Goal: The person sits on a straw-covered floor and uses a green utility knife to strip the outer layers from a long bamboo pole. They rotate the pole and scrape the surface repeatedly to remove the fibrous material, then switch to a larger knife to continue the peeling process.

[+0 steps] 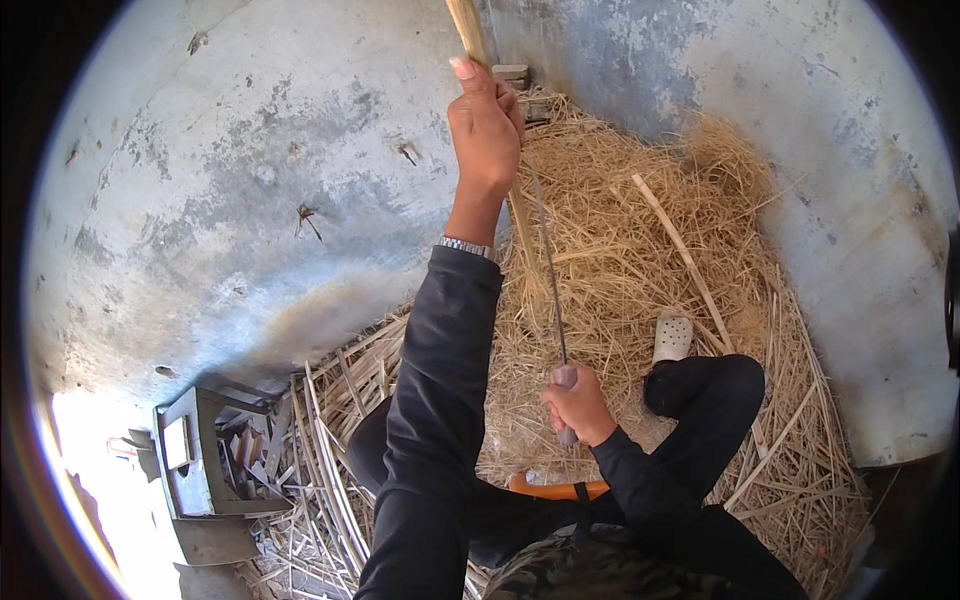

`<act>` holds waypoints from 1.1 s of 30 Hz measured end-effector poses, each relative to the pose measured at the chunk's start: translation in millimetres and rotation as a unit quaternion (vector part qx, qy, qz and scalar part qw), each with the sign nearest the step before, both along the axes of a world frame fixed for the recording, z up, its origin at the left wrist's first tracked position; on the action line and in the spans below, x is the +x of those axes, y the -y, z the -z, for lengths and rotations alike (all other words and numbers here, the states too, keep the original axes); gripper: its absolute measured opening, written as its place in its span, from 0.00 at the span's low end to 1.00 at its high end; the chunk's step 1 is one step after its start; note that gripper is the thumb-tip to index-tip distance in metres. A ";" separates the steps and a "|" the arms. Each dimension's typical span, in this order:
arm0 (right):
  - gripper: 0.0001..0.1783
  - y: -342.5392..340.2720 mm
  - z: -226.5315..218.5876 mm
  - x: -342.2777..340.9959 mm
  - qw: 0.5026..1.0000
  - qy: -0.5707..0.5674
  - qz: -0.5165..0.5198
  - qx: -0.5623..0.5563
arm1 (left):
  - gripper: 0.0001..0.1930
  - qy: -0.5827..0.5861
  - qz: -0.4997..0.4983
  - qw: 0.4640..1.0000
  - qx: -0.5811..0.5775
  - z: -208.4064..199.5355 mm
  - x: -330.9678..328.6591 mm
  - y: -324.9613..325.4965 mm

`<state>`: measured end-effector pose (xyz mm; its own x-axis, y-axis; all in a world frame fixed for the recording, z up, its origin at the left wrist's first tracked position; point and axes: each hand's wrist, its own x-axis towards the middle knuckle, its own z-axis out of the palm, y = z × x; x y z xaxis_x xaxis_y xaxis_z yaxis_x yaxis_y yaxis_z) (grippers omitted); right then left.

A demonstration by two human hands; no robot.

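My left hand (pixel 487 135) is raised at arm's length, its fingers wrapped round a long pale bamboo strip (pixel 465 25). The strip's top runs out of view, and its lower part slants down beneath my wrist toward the shavings. Lower down, in front of my lap, my right hand (pixel 582 405) grips the wooden handle of a knife. Its long thin blade (pixel 551 275) points away from me, seen almost edge-on, beside the strip. Whether blade and strip touch, I cannot tell.
Straw-like shavings (pixel 620 220) are heaped ahead, with a loose bamboo stick (pixel 685 250) on them. Split strips (pixel 330 425) lie to the left near a wooden frame (pixel 205 450) holding scraps. Weathered walls (pixel 250 180) enclose the corner. My clog (pixel 672 338) and an orange object (pixel 560 490) are close by.
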<state>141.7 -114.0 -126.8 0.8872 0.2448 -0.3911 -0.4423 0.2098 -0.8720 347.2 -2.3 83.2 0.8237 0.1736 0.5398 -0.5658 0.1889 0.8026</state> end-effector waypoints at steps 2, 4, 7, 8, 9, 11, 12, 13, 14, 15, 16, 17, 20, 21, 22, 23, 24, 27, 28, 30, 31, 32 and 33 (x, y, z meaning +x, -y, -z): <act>0.06 -2.3 -33.3 14.7 0.998 0.053 0.026 0.033 | 0.33 -0.002 -0.006 1.000 -0.001 0.2 0.8 -2.8; 0.06 -5.4 -59.1 22.3 0.993 0.081 0.045 0.067 | 0.34 -0.008 -0.007 1.000 -0.001 0.7 3.2 -11.9; 0.06 -12.0 -48.9 31.2 0.987 0.124 0.069 0.069 | 0.34 -0.012 -0.016 1.000 0.004 0.3 8.0 -17.1; 0.05 -19.3 4.9 36.5 0.982 0.165 0.086 0.042 | 0.33 -0.012 -0.011 1.000 0.001 -0.6 11.4 -9.5; 0.05 -28.5 53.0 37.0 0.974 0.203 0.099 0.018 | 0.32 -0.014 -0.011 1.000 -0.001 -1.6 13.2 -4.4; 0.05 -32.5 115.9 21.0 0.986 -0.069 -0.007 -0.152 | 0.32 -0.038 -0.028 0.999 -0.025 -4.6 12.2 -10.9; 0.09 -13.1 201.5 8.2 0.987 -0.085 -0.049 -0.130 | 0.32 -0.054 -0.027 0.997 -0.056 -9.0 15.8 -11.1; 0.10 4.7 236.5 -0.1 0.973 -0.226 -0.025 -0.038 | 0.32 -0.071 -0.037 0.994 -0.076 -10.3 20.3 -18.8; 0.10 14.7 243.6 -9.8 0.964 -0.255 -0.032 -0.068 | 0.31 -0.059 -0.038 0.995 -0.071 -13.7 20.5 -23.0; 0.10 16.6 240.2 -24.2 0.950 -0.292 -0.040 -0.099 | 0.31 -0.058 -0.038 0.995 -0.067 -9.8 13.5 -27.2; 0.10 11.5 234.1 -26.2 0.954 -0.287 -0.021 -0.079 | 0.31 -0.061 -0.038 0.995 -0.067 -6.4 8.4 -30.9; 0.10 7.2 228.1 -28.5 0.956 -0.287 -0.001 -0.061 | 0.31 -0.047 -0.006 0.996 -0.072 -3.4 9.1 -40.6; 0.06 -9.6 176.3 -20.5 0.977 -0.207 0.051 -0.028 | 0.32 -0.059 0.028 0.994 -0.088 2.7 14.3 -64.1; 0.04 -11.9 150.6 -16.2 0.983 -0.175 0.055 -0.033 | 0.33 -0.069 0.042 0.992 -0.092 2.3 12.4 -64.9; 0.04 -13.2 125.3 -15.7 0.986 -0.147 0.061 -0.040 | 0.32 -0.072 0.047 0.992 -0.094 2.6 11.3 -65.5; 0.04 -15.6 101.7 -14.5 0.991 -0.109 0.075 -0.019 | 0.32 -0.074 0.051 0.991 -0.096 3.2 10.2 -67.4; 0.05 -17.8 79.2 -11.5 0.993 -0.072 0.090 0.001 | 0.31 -0.077 0.057 0.990 -0.100 4.3 9.6 -69.3; 0.07 -24.3 21.6 5.7 0.989 0.132 0.048 -0.036 | 0.32 -0.046 0.056 0.995 -0.062 2.6 6.0 -73.5; 0.07 -30.0 7.7 12.1 0.982 0.177 0.050 -0.034 | 0.32 -0.053 0.052 0.995 -0.064 -0.1 3.1 -72.7; 0.07 -36.6 5.7 22.1 0.976 0.205 0.057 -0.041 | 0.32 -0.070 0.057 0.994 -0.068 -0.2 4.9 -58.2; 0.07 -41.9 18.3 28.4 0.979 0.191 0.056 -0.050 | 0.32 -0.059 0.067 0.994 -0.060 1.5 7.5 -54.5; 0.07 -48.1 33.5 34.0 0.981 0.177 0.053 -0.058 | 0.32 -0.056 0.059 0.995 -0.051 0.1 8.3 -53.2; 0.07 -51.4 69.6 41.7 0.994 0.084 0.022 -0.066 | 0.32 -0.052 0.054 0.996 -0.044 -0.5 9.2 -49.2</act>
<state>183.3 -62.6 -196.3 0.9511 0.1615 -0.2633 -0.2818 0.1043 -0.9538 356.4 46.8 83.7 0.8907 0.1242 0.4373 -0.4533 0.3168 0.8332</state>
